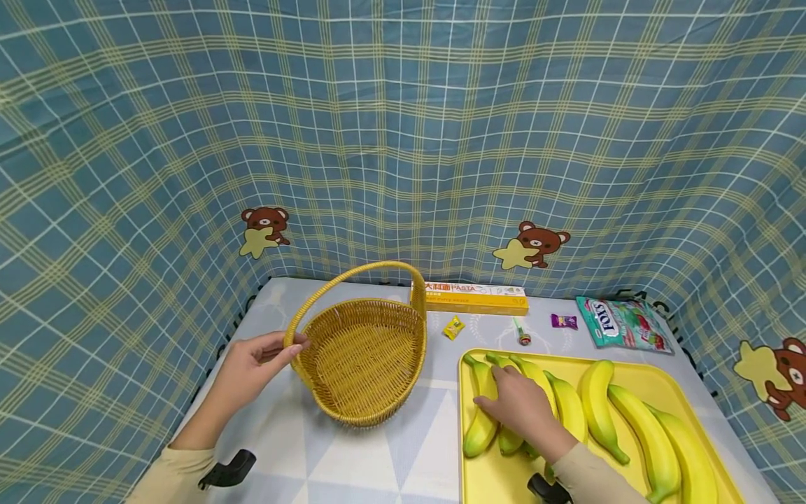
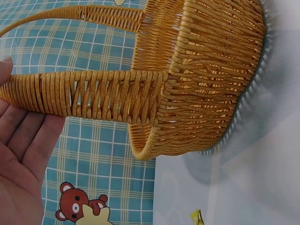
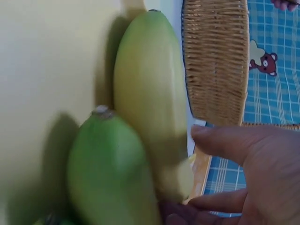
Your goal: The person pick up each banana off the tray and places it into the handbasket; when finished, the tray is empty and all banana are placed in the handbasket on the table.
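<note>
On tray [image 1: 494, 481], leftmost banana [image 1: 481, 428]: axis forward (stem [image 1: 469, 360] far)

Golden-brown woven basket [image 1: 368, 364] at the left hand [image 1: 255, 367]; green-tipped yellow bananas [image 1: 598, 402] and plain yellow tray [image 1: 661, 389] under the right hand [image 1: 522, 406]; beyond both hands, blue cloth [image 1: 403, 154] checked in yellow and white.

A: State the head view's lighting.
B: Bright, diffuse; lines on the plaid cloth [image 1: 403, 140] bow toward the edges.
A: Wrist views?
B: Left: the basket [image 2: 211, 70] beyond the left hand [image 2: 18, 159] casts a soft shadow. Right: dimmer, softly blurred; bananas [image 3: 150, 84] beside the right hand [image 3: 276, 173] shade the tray [image 3: 47, 70].
</note>
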Tool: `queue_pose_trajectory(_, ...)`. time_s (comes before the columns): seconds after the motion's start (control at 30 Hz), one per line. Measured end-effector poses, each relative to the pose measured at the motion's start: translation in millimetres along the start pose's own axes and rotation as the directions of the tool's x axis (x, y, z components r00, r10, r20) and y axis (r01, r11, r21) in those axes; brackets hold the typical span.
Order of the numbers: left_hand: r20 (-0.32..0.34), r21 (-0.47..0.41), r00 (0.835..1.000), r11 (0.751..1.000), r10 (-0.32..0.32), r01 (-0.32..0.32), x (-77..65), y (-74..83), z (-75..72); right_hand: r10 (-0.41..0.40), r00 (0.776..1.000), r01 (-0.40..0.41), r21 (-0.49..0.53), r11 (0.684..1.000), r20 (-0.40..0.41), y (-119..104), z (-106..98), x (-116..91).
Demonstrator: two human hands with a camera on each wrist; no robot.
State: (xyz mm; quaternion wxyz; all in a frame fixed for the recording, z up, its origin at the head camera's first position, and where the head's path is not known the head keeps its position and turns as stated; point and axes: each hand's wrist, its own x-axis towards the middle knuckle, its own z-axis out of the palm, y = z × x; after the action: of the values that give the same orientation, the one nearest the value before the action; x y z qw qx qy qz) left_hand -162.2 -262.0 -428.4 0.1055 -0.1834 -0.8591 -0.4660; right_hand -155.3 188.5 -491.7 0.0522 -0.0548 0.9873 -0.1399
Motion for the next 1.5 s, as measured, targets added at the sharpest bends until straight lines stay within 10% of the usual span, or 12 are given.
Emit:
queue_pose_trajectory(0.67, -0.005, -0.018, 1.0, 1.0, 0.0, 0.0, 0.0, 0.2, 1.0, 0.046, 0.999, -0.044, 0.059, 0.997, -0.029, -9, 9, 6)
queue_pose_trajectory(1.5, -0.016, -0.025, 1.0, 1.0, -0.009, 0.008, 0.1, -1.1, 3.0, -0.085, 0.983, 0.108, 0.139, 0.984, -0.162, -9, -10, 5)
